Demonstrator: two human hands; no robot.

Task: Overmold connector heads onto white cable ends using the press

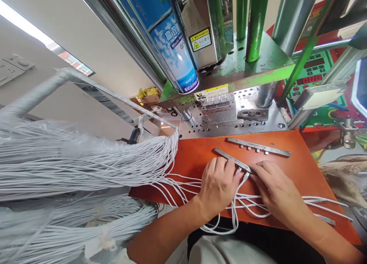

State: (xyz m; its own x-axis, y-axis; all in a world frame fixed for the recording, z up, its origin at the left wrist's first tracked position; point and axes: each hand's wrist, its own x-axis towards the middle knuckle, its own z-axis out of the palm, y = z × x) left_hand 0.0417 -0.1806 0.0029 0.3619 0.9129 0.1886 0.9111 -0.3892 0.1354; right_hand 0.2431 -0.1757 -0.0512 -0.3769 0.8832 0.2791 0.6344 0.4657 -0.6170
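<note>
A narrow metal mould bar (241,164) lies slantwise at the middle of the orange worktop (195,151). My left hand (219,180) is closed on its near side, fingertips at the bar and the cable ends. My right hand (273,183) pinches the bar's right end. Between my hands, white cables (241,185) with metal plugs meet the bar's near edge. What else my left fingers hold is hidden. Just beyond lies a second metal mould bar (259,147) with several small metal plugs along it. Loose cables run across the worktop under both wrists.
A thick bundle of white cables (114,168) hangs on a wrapped rack (94,92) at left. Behind the worktop stands a green press (275,73) with a lower mould block (218,107). A blue spray can (177,54) and a red-lit control panel (312,78) are beside it.
</note>
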